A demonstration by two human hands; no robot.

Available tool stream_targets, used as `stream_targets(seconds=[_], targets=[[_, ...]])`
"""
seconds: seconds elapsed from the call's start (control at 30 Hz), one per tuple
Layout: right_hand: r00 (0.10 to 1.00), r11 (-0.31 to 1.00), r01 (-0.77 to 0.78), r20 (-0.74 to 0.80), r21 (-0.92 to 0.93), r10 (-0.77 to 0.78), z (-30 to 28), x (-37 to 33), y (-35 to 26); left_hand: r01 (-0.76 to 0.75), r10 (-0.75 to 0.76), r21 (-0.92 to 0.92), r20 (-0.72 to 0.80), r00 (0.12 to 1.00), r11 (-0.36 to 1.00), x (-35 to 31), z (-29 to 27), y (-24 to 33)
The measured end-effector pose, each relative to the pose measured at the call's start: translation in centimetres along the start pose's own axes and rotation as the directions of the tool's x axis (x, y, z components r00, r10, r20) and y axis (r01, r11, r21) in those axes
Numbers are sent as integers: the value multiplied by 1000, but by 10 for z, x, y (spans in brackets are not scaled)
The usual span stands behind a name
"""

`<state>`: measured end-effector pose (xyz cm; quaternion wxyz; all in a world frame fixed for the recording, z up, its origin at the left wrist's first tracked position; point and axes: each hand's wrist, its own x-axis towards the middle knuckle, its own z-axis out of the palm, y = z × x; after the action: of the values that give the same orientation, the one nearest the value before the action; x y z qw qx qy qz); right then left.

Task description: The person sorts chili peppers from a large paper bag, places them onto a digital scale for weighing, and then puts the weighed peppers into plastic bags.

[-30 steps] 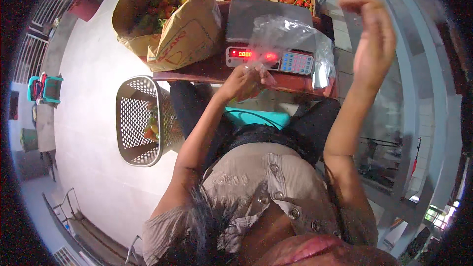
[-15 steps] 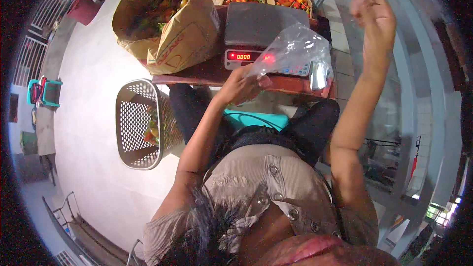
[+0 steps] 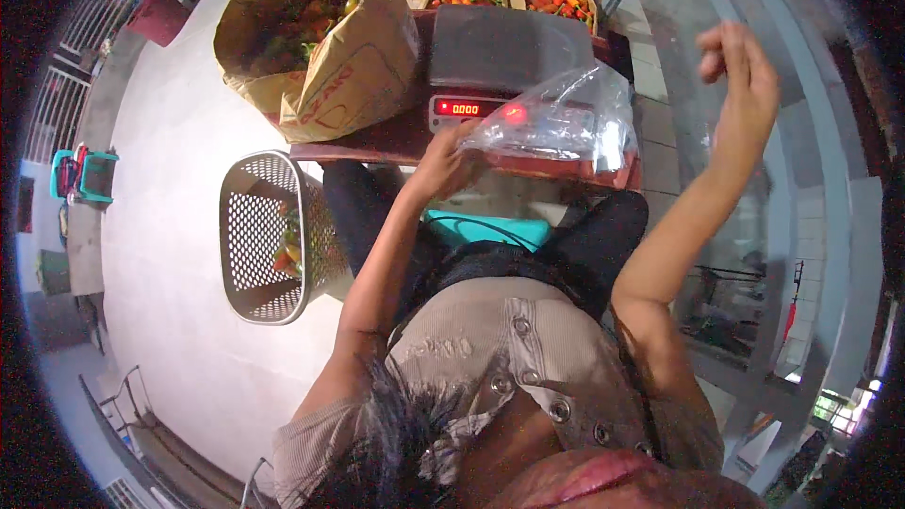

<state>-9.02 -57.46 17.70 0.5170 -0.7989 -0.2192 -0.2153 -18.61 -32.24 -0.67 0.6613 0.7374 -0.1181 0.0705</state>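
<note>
Left hand (image 3: 443, 167): fingers pinch one end of clear plastic bag (image 3: 570, 127), which spreads toward 2 o'clock, overlapping the front panel of digital scale (image 3: 509, 47). Right hand (image 3: 743, 73) hangs between 2 and 3 o'clock of bag, fingers half-curled, empty.

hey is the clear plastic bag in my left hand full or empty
Empty, it seems: the clear plastic bag looks limp, with no contents visible, and the digital scale shows through it.
</note>
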Motion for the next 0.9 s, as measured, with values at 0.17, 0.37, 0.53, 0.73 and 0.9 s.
stream_targets(seconds=[0.17, 0.37, 0.53, 0.73, 0.9], targets=[[964, 981, -114, 220, -154, 147, 56, -72, 5, -111, 113, 121, -9, 994, 986, 12, 5, -30], [971, 978, -111, 230, 176, 69, 99, -64, 24, -41, 42, 73, -7, 999, 996, 17, 9, -21], [979, 955, -18, -187, 295, 76, 54, -45, 5, 14, -14, 9, -29, 999, 1000, 20, 8, -19], [852, 892, 418, 414, -170, -320, 98, -80, -46, -151, 176, 204, -108, 979, 967, 22, 13, -23], [805, 883, 126, 567, -452, 175, 147, -91, 51, -138, 173, 378, -59, 983, 915, 19, 1, -12]])
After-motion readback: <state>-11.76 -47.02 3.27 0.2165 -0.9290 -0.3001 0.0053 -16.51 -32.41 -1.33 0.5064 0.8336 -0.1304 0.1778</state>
